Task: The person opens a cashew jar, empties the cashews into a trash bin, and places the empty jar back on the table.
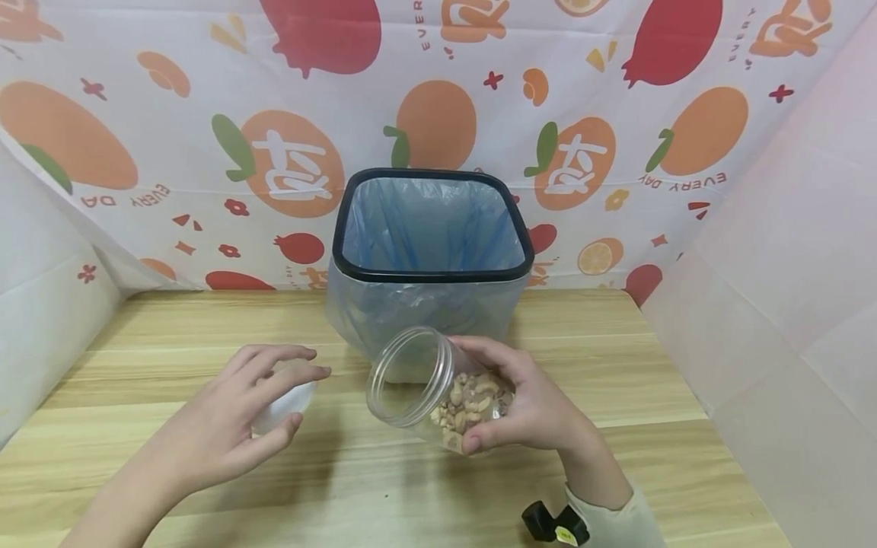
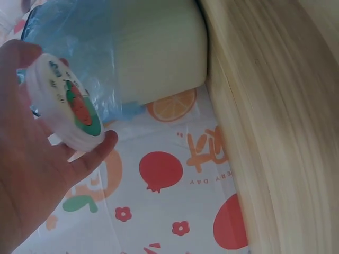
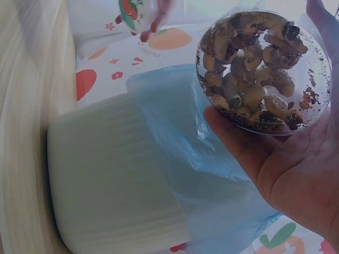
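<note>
My right hand (image 1: pixel 521 403) grips a clear plastic jar (image 1: pixel 432 388) tilted on its side, its open mouth facing left and toward the bin. Cashew nuts (image 1: pixel 473 403) lie in the jar's bottom; the right wrist view shows the nuts (image 3: pixel 254 69) through the jar base, resting on my palm (image 3: pixel 286 169). My left hand (image 1: pixel 240 415) holds the white lid (image 1: pixel 284 403) just left of the jar. In the left wrist view the lid (image 2: pixel 66 103) bears a green and red label and sits between thumb and fingers.
A white bin (image 1: pixel 433 221) with a black rim and blue bag liner stands on the wooden table (image 1: pixel 617 365) just behind the jar. Fruit-print cloth walls close in the back and sides. A black wrist strap (image 1: pixel 551 525) shows at my right sleeve.
</note>
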Tool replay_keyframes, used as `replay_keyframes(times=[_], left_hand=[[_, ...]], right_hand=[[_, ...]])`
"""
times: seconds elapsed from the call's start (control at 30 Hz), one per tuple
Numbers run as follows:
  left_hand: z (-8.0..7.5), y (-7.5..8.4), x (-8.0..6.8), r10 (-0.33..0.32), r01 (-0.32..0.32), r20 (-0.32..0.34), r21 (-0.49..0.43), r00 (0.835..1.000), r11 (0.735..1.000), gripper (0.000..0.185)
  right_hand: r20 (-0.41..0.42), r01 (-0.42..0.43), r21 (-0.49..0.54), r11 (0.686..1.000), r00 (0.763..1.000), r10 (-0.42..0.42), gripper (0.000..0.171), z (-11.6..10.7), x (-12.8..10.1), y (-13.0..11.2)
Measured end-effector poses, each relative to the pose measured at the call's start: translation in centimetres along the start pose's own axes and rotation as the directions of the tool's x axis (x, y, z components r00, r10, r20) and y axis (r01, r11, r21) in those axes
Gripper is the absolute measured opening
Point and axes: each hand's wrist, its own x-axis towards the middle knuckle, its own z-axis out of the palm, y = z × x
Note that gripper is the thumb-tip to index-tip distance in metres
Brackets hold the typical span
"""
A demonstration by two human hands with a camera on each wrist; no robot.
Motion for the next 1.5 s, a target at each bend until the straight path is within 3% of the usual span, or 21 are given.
replay_keyframes(times=[0.17,0.47,1.13,1.33,1.5], left_hand=[[0.1,-0.5,-0.3,-0.035,0.034,0.038,0.031,0.999,0.999,0.055],[0.5,-1.4,-0.5,-0.018,0.015,0.034,0.079,0.999,0.997,0.056],[1.9,-3.8,-1.8,-0.094,0.08,0.158,0.091,0.983,0.993,0.052],[1.9,-4.5,-2.2,-0.131,0.115,0.204,0.09,0.97,0.989,0.05],[2.0,-4.9,-2.3,-0.179,0.163,0.258,0.083,0.949,0.983,0.048]], right_hand=[[-0.005,0.0,-0.011,1.0,1.0,0.0,0.093,-0.1,-0.1,0.0],[-0.005,0.004,-0.009,1.0,1.0,-0.004,0.093,-0.3,0.0,0.0],[-0.003,-0.002,0.004,1.0,1.0,0.002,0.092,-0.4,-0.1,-0.1],[-0.002,0.002,0.007,1.0,1.0,-0.002,0.091,-0.4,-0.2,-0.1],[-0.001,0.007,0.016,1.0,1.0,-0.007,0.091,-0.4,-0.1,-0.1]])
